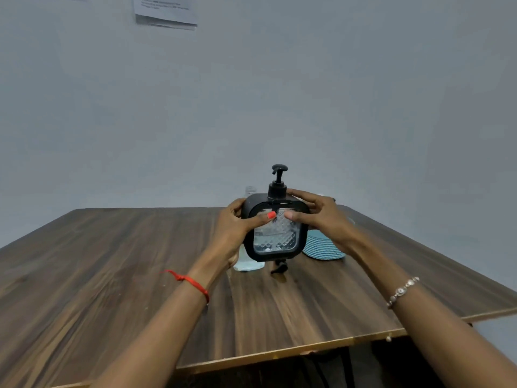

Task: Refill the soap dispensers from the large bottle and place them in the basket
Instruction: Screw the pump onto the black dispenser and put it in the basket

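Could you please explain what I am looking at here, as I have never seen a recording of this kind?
There is no machine here: a person wears a wide-angle camera on the head, and this single picture looks forward and down at their own two bare hands. The left hand and the right hand grip a soap dispenser from either side. It is black-framed with a clear patterned window, and its black pump points up. Below it is a wooden table. Mostly hidden behind the dispenser are a clear bottle with pale blue liquid and a blue woven basket. A small black part lies just beneath; I cannot tell what it is. Some papers hang on the wall.
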A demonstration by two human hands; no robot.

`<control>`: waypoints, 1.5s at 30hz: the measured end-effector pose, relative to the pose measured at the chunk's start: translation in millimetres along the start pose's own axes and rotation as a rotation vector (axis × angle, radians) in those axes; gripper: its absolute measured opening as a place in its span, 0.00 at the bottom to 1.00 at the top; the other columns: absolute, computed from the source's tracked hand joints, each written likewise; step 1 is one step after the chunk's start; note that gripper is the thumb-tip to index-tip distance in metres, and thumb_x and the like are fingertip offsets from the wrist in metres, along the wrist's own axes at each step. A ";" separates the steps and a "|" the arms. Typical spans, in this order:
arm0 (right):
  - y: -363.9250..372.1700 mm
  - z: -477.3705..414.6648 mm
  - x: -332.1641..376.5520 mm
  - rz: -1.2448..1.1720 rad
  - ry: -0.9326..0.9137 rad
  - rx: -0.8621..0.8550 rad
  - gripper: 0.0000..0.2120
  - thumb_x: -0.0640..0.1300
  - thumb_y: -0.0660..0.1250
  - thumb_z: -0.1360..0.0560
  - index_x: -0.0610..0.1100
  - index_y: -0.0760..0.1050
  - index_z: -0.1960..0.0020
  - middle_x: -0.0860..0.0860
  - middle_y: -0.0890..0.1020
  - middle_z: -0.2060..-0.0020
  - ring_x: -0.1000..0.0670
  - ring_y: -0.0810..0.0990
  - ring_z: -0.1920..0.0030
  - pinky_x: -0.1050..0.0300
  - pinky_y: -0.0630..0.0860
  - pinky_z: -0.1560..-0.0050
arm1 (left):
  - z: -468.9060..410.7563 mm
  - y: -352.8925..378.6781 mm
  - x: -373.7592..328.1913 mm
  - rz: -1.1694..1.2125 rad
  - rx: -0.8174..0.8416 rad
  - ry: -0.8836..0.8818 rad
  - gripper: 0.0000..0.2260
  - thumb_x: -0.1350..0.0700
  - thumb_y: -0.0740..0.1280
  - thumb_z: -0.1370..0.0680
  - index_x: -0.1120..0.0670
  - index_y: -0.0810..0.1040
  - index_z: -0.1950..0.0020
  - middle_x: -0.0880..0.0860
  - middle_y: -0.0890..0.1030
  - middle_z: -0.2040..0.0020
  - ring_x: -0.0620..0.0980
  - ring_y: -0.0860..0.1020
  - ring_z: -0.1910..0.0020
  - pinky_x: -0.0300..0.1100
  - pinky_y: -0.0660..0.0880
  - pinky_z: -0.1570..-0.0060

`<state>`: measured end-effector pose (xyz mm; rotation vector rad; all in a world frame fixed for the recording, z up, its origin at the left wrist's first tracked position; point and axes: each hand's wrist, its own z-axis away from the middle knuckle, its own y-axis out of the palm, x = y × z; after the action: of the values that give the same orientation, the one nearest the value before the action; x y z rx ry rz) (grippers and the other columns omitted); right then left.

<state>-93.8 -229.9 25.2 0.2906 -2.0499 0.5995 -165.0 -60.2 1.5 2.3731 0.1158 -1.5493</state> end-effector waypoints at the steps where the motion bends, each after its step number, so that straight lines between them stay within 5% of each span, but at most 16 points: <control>1: -11.4 1.3 0.8 0.042 0.024 0.005 0.21 0.39 0.73 0.31 0.58 0.75 0.44 0.55 0.83 0.51 0.56 0.82 0.51 0.58 0.80 0.52 | -3.7 9.5 1.3 0.006 0.006 0.002 0.20 0.67 0.74 0.33 0.60 0.76 0.43 0.54 0.82 0.53 0.45 0.83 0.61 0.38 0.80 0.64; 5: -49.4 -4.0 0.3 0.126 0.033 -0.058 0.25 0.38 0.73 0.32 0.52 0.74 0.38 0.45 0.80 0.44 0.47 0.81 0.47 0.52 0.81 0.53 | -21.5 46.6 6.8 -0.022 0.009 0.018 0.21 0.65 0.76 0.35 0.58 0.76 0.44 0.55 0.82 0.49 0.54 0.82 0.51 0.49 0.80 0.50; 16: -106.3 -77.8 -17.6 0.147 -0.110 -0.119 0.27 0.29 0.69 0.31 0.41 0.70 0.33 0.49 0.77 0.42 0.48 0.79 0.44 0.60 0.79 0.48 | -117.4 102.3 7.6 -0.194 -0.090 0.125 0.19 0.68 0.76 0.36 0.53 0.77 0.49 0.55 0.80 0.54 0.57 0.80 0.50 0.51 0.79 0.48; 26: -149.9 -176.6 -76.7 0.249 -0.144 -0.098 0.25 0.29 0.66 0.28 0.41 0.69 0.33 0.48 0.75 0.37 0.48 0.75 0.37 0.51 0.71 0.36 | -227.9 118.8 55.2 -0.354 -0.083 0.249 0.16 0.67 0.72 0.31 0.62 0.77 0.44 0.60 0.82 0.48 0.58 0.79 0.48 0.51 0.76 0.44; 30: -162.0 -201.6 -93.1 0.225 -0.123 -0.105 0.24 0.28 0.66 0.28 0.38 0.69 0.33 0.45 0.75 0.36 0.46 0.75 0.38 0.51 0.73 0.37 | -255.3 125.3 67.6 -0.388 -0.074 0.239 0.15 0.67 0.72 0.30 0.64 0.77 0.44 0.62 0.81 0.48 0.60 0.79 0.48 0.53 0.76 0.45; 37: -170.0 -206.1 -132.8 0.202 -0.033 -0.058 0.24 0.29 0.66 0.27 0.40 0.70 0.33 0.50 0.76 0.40 0.50 0.76 0.42 0.66 0.78 0.49 | -265.0 131.2 102.9 -0.385 -0.097 0.160 0.14 0.67 0.72 0.31 0.64 0.79 0.46 0.61 0.81 0.50 0.54 0.78 0.53 0.44 0.76 0.51; 40: -167.9 -200.8 -155.2 0.248 0.009 -0.041 0.23 0.30 0.67 0.27 0.40 0.71 0.34 0.50 0.77 0.40 0.52 0.77 0.42 0.62 0.76 0.44 | -260.0 127.2 121.7 -0.376 -0.096 0.083 0.14 0.67 0.73 0.31 0.64 0.79 0.46 0.62 0.82 0.50 0.57 0.80 0.50 0.47 0.77 0.48; 45: -168.4 -189.5 -176.2 0.260 0.065 -0.048 0.23 0.30 0.68 0.29 0.40 0.72 0.35 0.47 0.78 0.41 0.53 0.77 0.43 0.69 0.76 0.48 | -251.7 122.1 137.7 -0.396 -0.041 -0.026 0.09 0.67 0.71 0.30 0.65 0.79 0.51 0.58 0.79 0.57 0.51 0.76 0.58 0.35 0.74 0.64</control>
<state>210.4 -280.1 7.2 -0.0250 -2.0509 0.7066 141.8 -115.4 -4.4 2.3987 0.6397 -1.7220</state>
